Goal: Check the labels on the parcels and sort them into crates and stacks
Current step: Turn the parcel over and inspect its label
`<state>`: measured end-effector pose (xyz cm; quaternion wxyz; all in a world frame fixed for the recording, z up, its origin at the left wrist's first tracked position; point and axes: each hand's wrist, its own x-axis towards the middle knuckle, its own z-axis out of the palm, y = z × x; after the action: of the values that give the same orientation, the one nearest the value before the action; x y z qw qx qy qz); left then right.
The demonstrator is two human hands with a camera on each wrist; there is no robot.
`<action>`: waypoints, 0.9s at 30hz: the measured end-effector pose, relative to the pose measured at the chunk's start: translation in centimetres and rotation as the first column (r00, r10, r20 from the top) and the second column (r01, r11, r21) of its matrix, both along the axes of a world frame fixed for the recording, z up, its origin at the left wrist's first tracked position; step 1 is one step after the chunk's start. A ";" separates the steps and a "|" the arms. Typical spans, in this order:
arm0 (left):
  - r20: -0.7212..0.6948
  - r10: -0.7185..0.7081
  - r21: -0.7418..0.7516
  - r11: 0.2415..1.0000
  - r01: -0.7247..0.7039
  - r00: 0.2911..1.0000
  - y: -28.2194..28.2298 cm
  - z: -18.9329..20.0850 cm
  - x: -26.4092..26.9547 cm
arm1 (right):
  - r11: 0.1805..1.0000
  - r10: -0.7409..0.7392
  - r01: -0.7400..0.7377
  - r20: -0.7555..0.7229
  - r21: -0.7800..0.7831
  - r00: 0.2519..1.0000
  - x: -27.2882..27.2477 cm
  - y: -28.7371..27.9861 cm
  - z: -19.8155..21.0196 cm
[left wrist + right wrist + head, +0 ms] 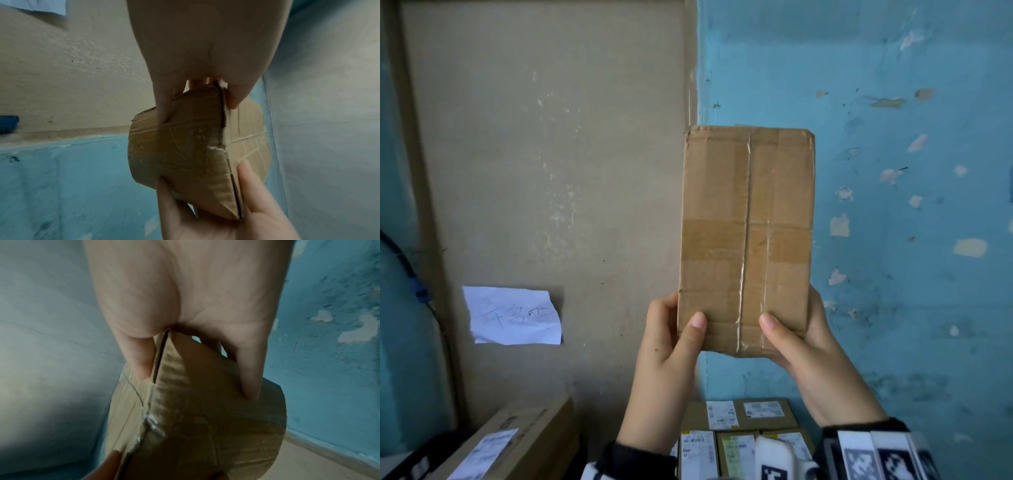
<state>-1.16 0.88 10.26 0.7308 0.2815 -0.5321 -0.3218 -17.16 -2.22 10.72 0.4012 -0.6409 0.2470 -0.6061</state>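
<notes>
A flat brown cardboard parcel, sealed with clear and brown tape, is held upright in front of the wall at head height. The side facing me carries no label. My left hand grips its lower left corner, thumb on the front and fingers behind. My right hand grips the lower right corner the same way. In the left wrist view the parcel shows its taped bottom end between both hands. The right wrist view shows the parcel pinched by thumb and fingers.
Below the hands lie several small labelled parcels packed side by side. A long labelled carton sits at the lower left. A white paper note is stuck to the beige wall panel. Peeling blue wall fills the right.
</notes>
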 end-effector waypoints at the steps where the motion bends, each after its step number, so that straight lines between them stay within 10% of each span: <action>1: -0.007 -0.002 0.004 1.000 0.002 1.000 0.0 -0.1 0.1 | 1.000 0.011 -0.011 0.005 -0.007 1.000 -0.1 0.2 0.1; 17: -0.326 -0.160 0.051 0.981 0.186 0.932 0.8 -0.3 1.3 | 0.987 -0.158 0.157 0.022 0.034 0.987 -0.7 0.1 0.4; 27: -0.321 -0.042 0.066 0.996 0.066 0.946 0.7 -0.3 1.9 | 0.986 -0.155 0.137 0.216 0.098 0.964 -0.7 -0.1 0.2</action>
<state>0.76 1.63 9.91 0.7870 0.2386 -0.4020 -0.4027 -17.85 -2.31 10.95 0.4066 -0.5318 0.2718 -0.6913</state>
